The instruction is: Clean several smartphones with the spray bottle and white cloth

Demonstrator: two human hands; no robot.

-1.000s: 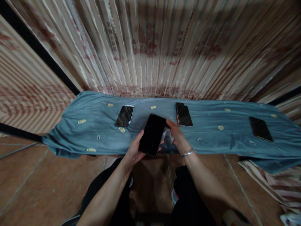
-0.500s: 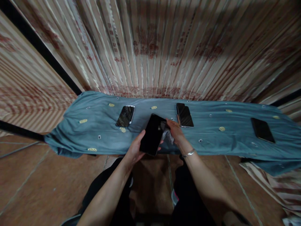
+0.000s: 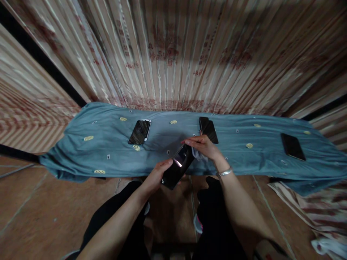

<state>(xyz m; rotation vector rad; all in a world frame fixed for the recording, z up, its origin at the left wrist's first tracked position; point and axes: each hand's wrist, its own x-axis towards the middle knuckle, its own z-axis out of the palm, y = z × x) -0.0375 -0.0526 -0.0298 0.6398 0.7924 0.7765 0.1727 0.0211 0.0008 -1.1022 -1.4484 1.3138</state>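
Note:
My left hand (image 3: pixel 158 173) grips a black smartphone (image 3: pixel 177 167) by its lower end, holding it tilted just over the front edge of a blue cloth-covered table (image 3: pixel 81 155). My right hand (image 3: pixel 204 146), with a silver bracelet on the wrist, rests at the phone's upper end and presses a small pale cloth (image 3: pixel 199 155) against it. The screen catches a bright glare.
Other phones lie on the blue cloth: one with a white edge (image 3: pixel 140 131) at left, two stacked dark ones (image 3: pixel 208 129) right of centre, a black one (image 3: pixel 292 146) far right. Striped drapes hang behind. Brown tiled floor lies below, my dark-clothed legs beneath.
The held phone has tipped from nearly upright to a flatter, lower tilt. My right hand moved over its upper end with the cloth. The view shifted slightly.

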